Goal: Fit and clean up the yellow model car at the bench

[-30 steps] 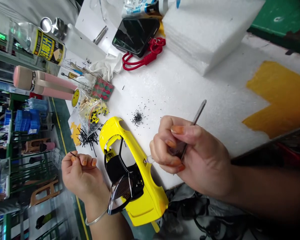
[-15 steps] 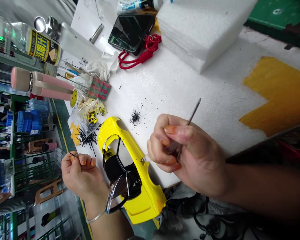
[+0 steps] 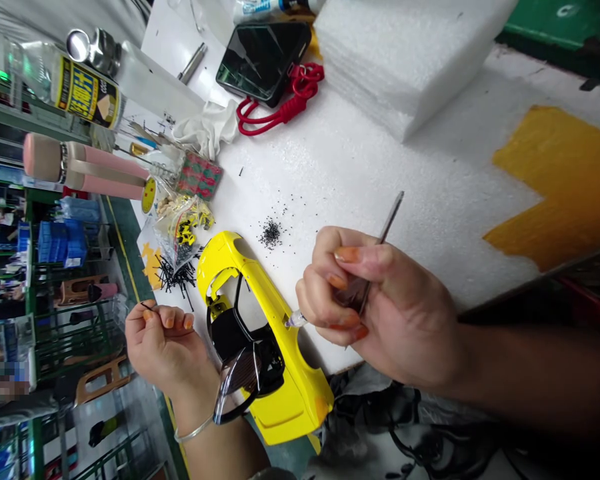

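Observation:
A glossy yellow model car body shell point(image 3: 280, 320) lies on its side on a white foam board point(image 3: 380, 180), with a dark tinted clear window piece point(image 3: 237, 380) at its near end. My right hand point(image 3: 375, 307) grips a slim metal tool point(image 3: 391, 220) and a small clear-tipped applicator point(image 3: 295, 320), whose tip is at the shell's side. My left hand point(image 3: 165, 343) rests beside the shell, pinching a thin black pin point(image 3: 147, 308) between its fingertips. A silver bangle point(image 3: 193, 430) circles my left wrist.
A heap of black pins point(image 3: 175, 277), a plastic bag of yellow parts point(image 3: 183, 230) and scattered black specks point(image 3: 271, 233) lie near the shell. Farther back are a foam stack point(image 3: 405, 60), a phone point(image 3: 263, 63) with a red cord point(image 3: 280, 113), and bottles. The board's near edge drops off below my right hand.
The view has drifted slightly. My right hand has shifted a little, with the clear tip still at the shell's side. My left hand still pinches the black pin.

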